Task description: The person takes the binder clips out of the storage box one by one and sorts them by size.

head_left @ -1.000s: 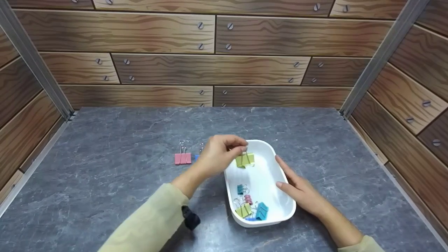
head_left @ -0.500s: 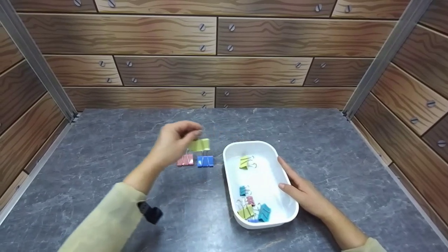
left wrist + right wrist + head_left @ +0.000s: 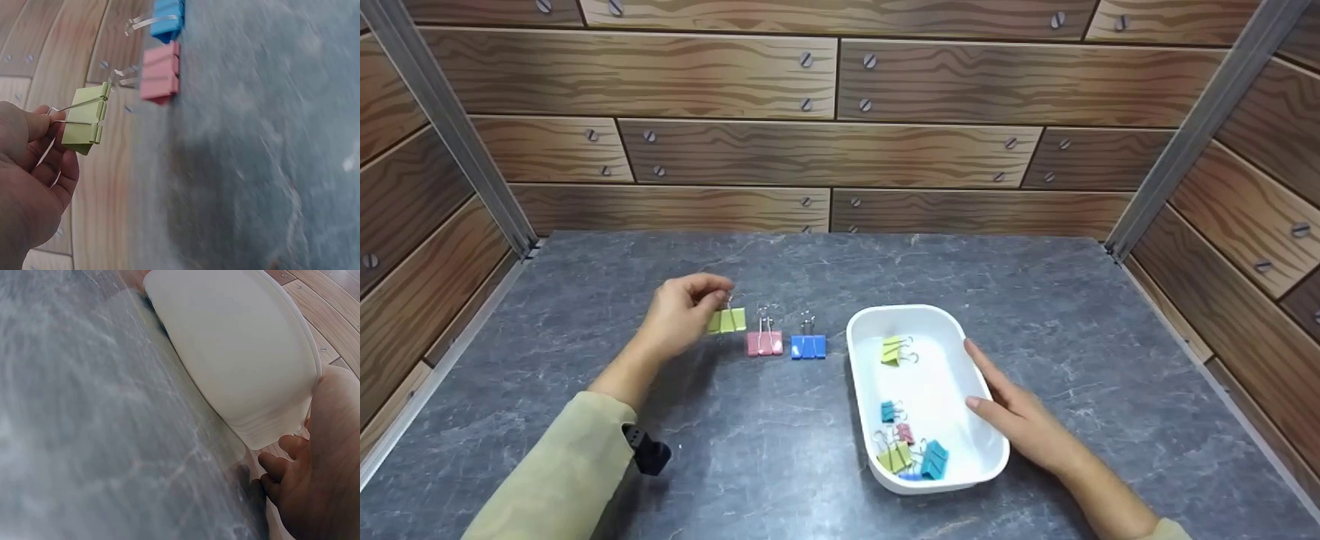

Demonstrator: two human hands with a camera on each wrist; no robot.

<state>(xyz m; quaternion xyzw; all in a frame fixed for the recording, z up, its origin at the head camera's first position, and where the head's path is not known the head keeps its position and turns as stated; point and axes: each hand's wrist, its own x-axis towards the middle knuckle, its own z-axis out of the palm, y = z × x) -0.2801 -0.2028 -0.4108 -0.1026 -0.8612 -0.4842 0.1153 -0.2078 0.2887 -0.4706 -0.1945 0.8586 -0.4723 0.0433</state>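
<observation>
My left hand pinches the wire handles of a yellow-green binder clip, holding it just left of a pink clip and a blue clip that stand in a row on the grey table. A white tray sits to the right with several clips inside, one yellow-green clip near its far end and a cluster at the near end. My right hand rests with straight fingers against the tray's right wall.
Wood-pattern walls with screws enclose the grey stone-look table at the back and both sides. A metal post stands at the left corner and another at the right. A black wrist strap shows on my left sleeve.
My left hand lifted a yellow-green clip out of the tray and carried it left, past the blue and pink clips, to the left end of the row. The right hand stayed at the tray.
</observation>
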